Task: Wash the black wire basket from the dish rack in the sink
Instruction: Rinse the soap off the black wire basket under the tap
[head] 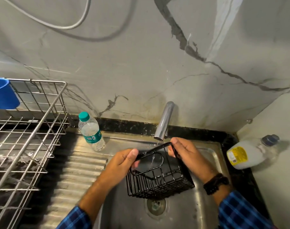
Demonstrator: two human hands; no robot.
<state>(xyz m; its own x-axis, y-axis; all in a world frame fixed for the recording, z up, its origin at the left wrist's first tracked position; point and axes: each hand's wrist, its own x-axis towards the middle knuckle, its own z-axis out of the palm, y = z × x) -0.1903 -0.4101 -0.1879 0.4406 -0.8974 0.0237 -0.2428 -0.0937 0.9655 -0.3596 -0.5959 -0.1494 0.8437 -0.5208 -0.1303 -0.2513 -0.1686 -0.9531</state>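
No readable writing anywhere: the teal label on the clear water bottle (91, 133) was too small to make out, and so was the yellow label on the white bottle (246, 154) lying on the counter (276, 187) at right. The black wire basket (159, 180) was up over the sink (207, 156), right under the tap (164, 121), a thin stream of water (153, 160) running into it. It was tilted, mouth up toward the tap, base hanging just above the drain (155, 205), its top rim running left to right between 2 hands. It looked glossy, wet, with thin close bars and a rounded wire loop. The left hand (122, 161) pinched the rim's left end with thumb on top; the right hand (185, 154) curled round the rim's far right corner.
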